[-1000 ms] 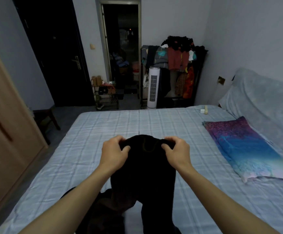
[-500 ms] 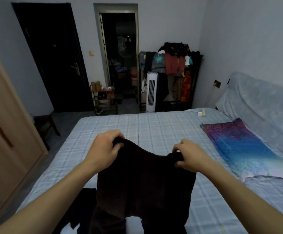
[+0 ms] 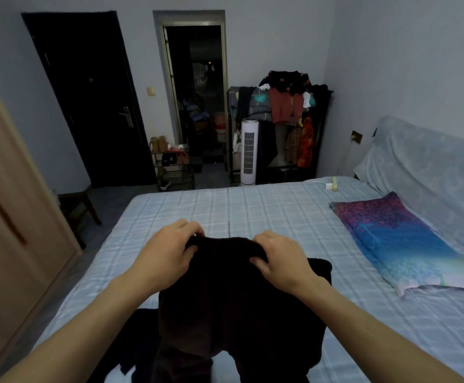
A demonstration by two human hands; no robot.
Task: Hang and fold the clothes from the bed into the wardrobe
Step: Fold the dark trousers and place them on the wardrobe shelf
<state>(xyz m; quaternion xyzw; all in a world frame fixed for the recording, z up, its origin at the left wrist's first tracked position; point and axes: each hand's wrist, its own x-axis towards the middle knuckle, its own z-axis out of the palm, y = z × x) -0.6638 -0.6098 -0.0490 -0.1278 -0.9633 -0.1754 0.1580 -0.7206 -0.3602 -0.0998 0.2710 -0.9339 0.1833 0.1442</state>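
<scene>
A dark brown, almost black pair of trousers (image 3: 233, 305) hangs in front of me over the bed (image 3: 253, 205) with its blue checked sheet. My left hand (image 3: 167, 252) grips the left part of the waistband, fingers curled over the top edge. My right hand (image 3: 283, 261) grips the right part of it, close to the left hand. The legs drop out of view at the bottom. Another dark garment (image 3: 139, 335) lies on the sheet at lower left. The wooden wardrobe (image 3: 6, 233) stands along the left edge, doors closed.
A multicoloured pillow (image 3: 399, 241) lies on the right of the bed, before a covered headboard (image 3: 432, 172). Beyond the bed stand a white tower fan (image 3: 248, 152), a loaded clothes rack (image 3: 283, 106), a shoe rack (image 3: 174, 167), a dark door (image 3: 92, 100) and a stool (image 3: 77, 205).
My hands came closer together again on the waistband after spreading it wide half a second ago. The trousers bunched, with a fold now showing at the right.
</scene>
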